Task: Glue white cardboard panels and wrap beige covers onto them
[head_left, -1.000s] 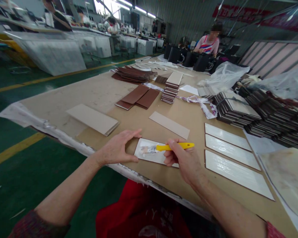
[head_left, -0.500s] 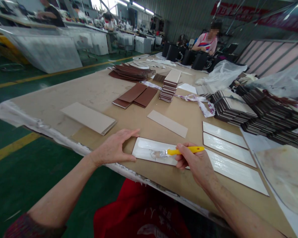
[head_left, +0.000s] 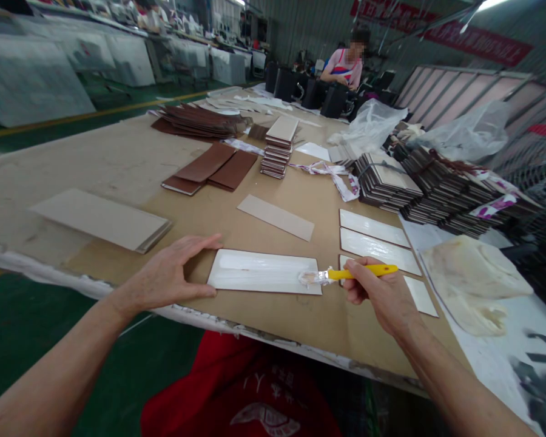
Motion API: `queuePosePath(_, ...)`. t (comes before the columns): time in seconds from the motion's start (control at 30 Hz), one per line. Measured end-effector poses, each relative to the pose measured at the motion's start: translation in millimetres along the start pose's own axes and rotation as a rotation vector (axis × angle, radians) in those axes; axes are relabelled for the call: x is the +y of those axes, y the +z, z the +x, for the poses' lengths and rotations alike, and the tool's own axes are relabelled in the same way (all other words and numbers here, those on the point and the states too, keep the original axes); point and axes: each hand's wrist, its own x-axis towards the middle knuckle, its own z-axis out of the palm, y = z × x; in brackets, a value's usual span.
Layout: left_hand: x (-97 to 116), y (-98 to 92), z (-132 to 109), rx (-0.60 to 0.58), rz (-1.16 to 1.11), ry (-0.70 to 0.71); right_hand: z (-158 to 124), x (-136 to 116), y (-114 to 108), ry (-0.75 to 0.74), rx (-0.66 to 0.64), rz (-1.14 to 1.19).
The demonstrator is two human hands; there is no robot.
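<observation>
Tabletop, one, tan-covered: extended under and well beyond the coated panel.
Dark layered stacks, several: stood beyond the coated panel, to its right.
Brown sheets, one loose heap: lay well beyond the coated panel, to its left.
Grey boards, a thin pile: lay left of the coated panel, past the left hand.
White-faced pieces, three, glossy: lay side by side to the right of the coated panel, the nearest partly hidden by the right hand.
Coated panel, one, dark-edged: lay flat near the front edge of the tabletop, its upper face streaked with wet-looking white.
Left hand: was placed at the left end of the coated panel, thumb and fingers spread apart, tips at the near and far corners; how firmly they pressed could not be told.
Right hand: was held just off the right end of the coated panel, fingers clamped on the handle of the brush.
Grey strip, one: lay flat beyond the coated panel, apart from it.
Brush, one, yellow-handled: pointed left, its white-smeared bristles touching the coated panel at the right end.
</observation>
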Motion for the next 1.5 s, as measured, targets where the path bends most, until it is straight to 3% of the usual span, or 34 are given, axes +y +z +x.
queuePosePath(0.27, 2, -0.7, 0, 0.014, -0.008, 0.000, -3, -8, -17, -0.034, 0.062, -0.074)
queuePosePath(0.4, 4, -1.7, 1, 0.009, -0.002, 0.004, -4, -18, -9, -0.076, 0.098, 0.000)
queuePosePath(0.5, 5, -3.5, 1, -0.003, -0.010, 0.005, -3, -27, 16, -0.083, 0.025, 0.144)
queuePosePath(0.7, 9, -6.0, 2, -0.008, -0.041, -0.008, 13, -42, 98, 0.025, -0.219, 0.293)
queuePosePath(0.8, 10, -6.7, 2, -0.010, -0.048, -0.005, 24, -41, 130, 0.041, -0.257, 0.302)
queuePosePath(0.9, 10, -7.0, 1, -0.005, -0.054, 0.005, 30, -38, 148, 0.061, -0.272, 0.273)
queuePosePath(1.03, 9, -6.2, 1, 0.012, -0.062, 0.016, 32, -38, 139, 0.082, -0.307, 0.166)
queuePosePath(1.2, 9, -6.2, 2, 0.014, -0.070, 0.019, 37, -46, 110, -0.043, -0.311, 0.137)
queuePosePath(1.4, 11, -7.5, 2, -0.008, -0.060, 0.003, 38, -42, 126, -0.006, -0.315, 0.158)
queuePosePath(1.5, 10, -6.7, 2, -0.016, -0.066, 0.005, 36, -39, 120, -0.032, -0.320, 0.076)
